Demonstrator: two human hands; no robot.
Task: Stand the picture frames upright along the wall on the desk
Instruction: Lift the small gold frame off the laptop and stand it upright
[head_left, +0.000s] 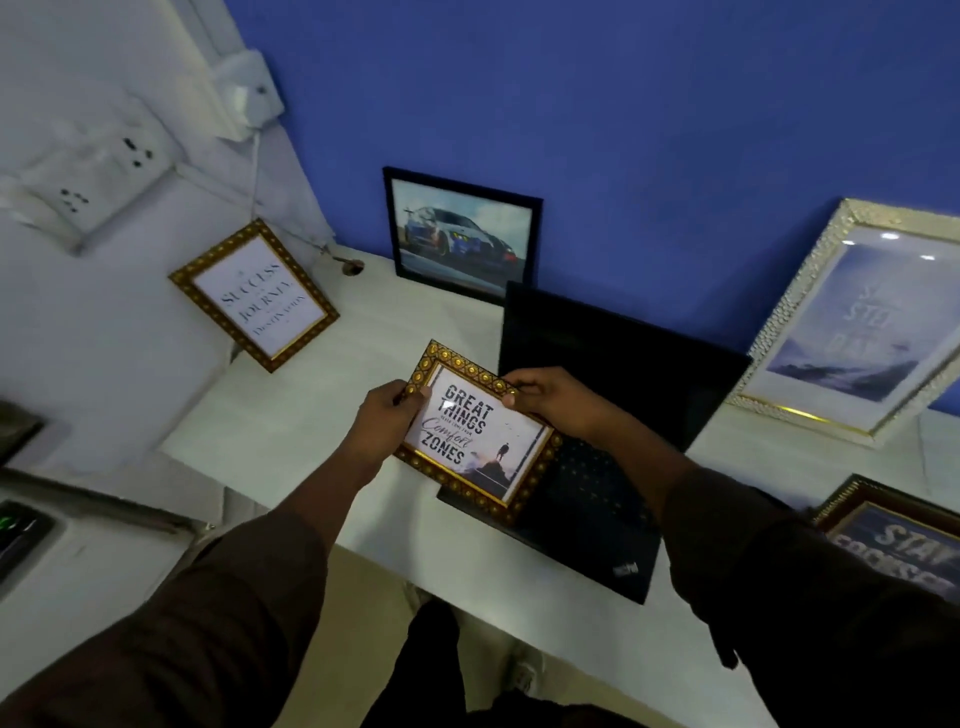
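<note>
Both hands grip one small gold frame (475, 434) reading "Great Things", held tilted above the open black laptop (587, 452). The left hand (382, 428) clasps its left edge, thumb on the front; the right hand (553, 402) pinches the upper right edge. Beyond the hands, a black-framed car picture (462, 234) stands upright against the blue wall (623, 130). Up and left of the left hand, a gold "Success" frame (254, 296) leans on the white side wall (78, 312). Right of the right hand, a large silver frame (852, 322) leans against the blue wall, and nearer, a dark "Stay Focused" frame (898, 545) lies flat on the white desk (291, 415).
</note>
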